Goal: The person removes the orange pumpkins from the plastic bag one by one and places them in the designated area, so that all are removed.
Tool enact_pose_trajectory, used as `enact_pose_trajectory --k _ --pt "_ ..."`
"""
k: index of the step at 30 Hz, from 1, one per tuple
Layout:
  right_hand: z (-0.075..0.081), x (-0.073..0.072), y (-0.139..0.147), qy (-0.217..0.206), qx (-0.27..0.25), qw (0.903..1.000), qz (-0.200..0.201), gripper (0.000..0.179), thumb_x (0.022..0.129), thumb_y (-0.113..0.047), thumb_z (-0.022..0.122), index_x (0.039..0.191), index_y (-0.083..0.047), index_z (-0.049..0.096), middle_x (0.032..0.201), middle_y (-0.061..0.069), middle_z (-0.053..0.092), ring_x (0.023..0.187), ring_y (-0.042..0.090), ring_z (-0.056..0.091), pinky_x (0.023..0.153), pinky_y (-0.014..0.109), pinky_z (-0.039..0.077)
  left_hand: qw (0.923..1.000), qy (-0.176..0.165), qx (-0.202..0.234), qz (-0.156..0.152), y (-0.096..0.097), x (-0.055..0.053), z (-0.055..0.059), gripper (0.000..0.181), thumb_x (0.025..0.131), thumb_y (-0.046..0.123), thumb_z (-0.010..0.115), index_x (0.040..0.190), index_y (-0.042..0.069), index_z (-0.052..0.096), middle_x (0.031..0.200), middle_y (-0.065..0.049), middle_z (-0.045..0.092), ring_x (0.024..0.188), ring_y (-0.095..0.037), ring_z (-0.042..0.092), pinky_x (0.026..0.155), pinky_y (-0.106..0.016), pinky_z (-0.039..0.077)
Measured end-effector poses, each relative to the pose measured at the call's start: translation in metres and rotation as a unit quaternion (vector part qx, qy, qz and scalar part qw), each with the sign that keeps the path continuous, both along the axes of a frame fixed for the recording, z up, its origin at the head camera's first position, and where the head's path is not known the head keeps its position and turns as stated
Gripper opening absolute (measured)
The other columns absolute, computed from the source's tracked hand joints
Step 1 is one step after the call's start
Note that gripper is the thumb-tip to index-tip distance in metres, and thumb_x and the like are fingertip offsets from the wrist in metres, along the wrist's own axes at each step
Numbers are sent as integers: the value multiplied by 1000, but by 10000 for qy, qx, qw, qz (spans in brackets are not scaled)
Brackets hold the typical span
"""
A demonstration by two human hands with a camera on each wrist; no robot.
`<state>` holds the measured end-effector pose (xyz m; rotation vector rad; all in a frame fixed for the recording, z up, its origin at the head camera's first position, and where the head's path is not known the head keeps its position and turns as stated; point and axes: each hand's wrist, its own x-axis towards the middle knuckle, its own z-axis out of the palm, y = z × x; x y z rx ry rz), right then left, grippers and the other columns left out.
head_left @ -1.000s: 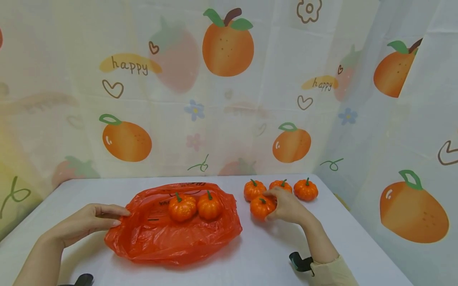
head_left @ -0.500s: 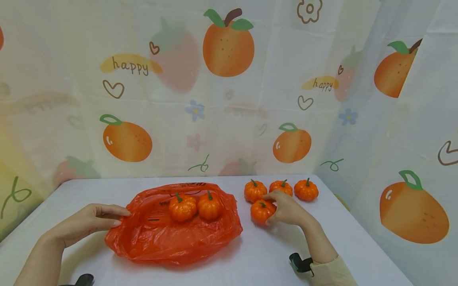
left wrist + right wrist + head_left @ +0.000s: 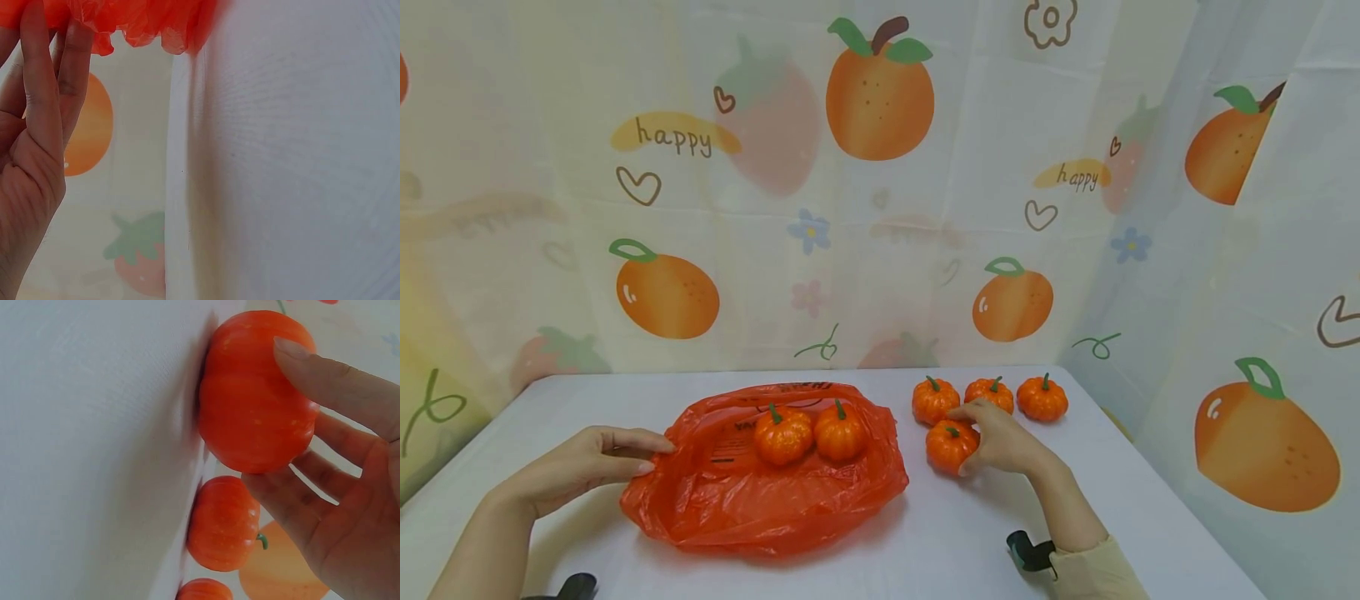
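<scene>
A red plastic bag lies spread with its mouth toward me, and two small orange pumpkins with green stems sit in it. My left hand pinches the bag's left edge between thumb and fingers; in the left wrist view the crumpled rim shows at the fingertips. At the right, my right hand holds another small pumpkin by its right side. The right wrist view has the thumb on one side of this pumpkin and fingers on the other, its base close against the table.
Behind the right hand stand three more pumpkins, at left, middle and right. The white table ends at a fruit-print curtain. Dark wrist-camera parts show by the forearms.
The pumpkin at the right hand has shifted very slightly toward me. The left hand and the bag stay in place.
</scene>
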<state>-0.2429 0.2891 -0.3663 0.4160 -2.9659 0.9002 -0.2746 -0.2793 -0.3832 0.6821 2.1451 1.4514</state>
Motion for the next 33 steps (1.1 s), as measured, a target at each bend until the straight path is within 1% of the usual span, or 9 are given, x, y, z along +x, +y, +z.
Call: enact_pose_trajectory --k 7,14,17,24,28,33 --pt "-1 0 0 -171 -80 9998 -43 70 62 -6 90 127 -13 64 128 9 56 119 26 53 104 53 47 10000 -70 48 -50 1 0 -1 36 101 11 51 134 -2 58 123 18 69 111 4 62 90 -19 53" --pt "0 0 0 -230 -62 9997 -26 72 63 -5 90 129 -14 63 131 10 56 121 27 53 105 54 47 10000 -27 18 -49 1 0 0 36 101 11 51 134 -2 57 123 18 69 111 4 62 90 -18 52" --pt "2 2 0 -246 -18 9997 -16 73 63 -6 90 130 -13 62 133 11 56 123 30 52 104 55 47 10000 -37 -2 -29 1 0 0 36 101 12 51 134 -2 58 123 19 68 111 4 62 90 -18 52" --pt "5 1 2 -81 -123 9998 151 73 66 -10 88 133 -8 59 133 13 59 127 39 52 107 57 44 10000 -30 -30 -1 1 -1 0 36 101 12 51 133 -2 58 123 19 68 111 4 61 89 -19 52" --pt "11 2 1 -117 -242 9996 101 72 69 -14 88 134 -8 58 138 15 57 130 41 52 109 57 44 10000 -51 7 -35 0 0 -1 36 101 12 51 134 -2 58 123 19 68 112 4 62 89 -18 52" --pt "19 4 0 61 -246 9997 5 68 74 -20 86 135 -9 58 142 16 54 132 40 50 109 58 43 10000 2 -72 1 -2 0 0 36 101 13 51 134 -1 57 123 20 68 112 6 61 89 -17 52"
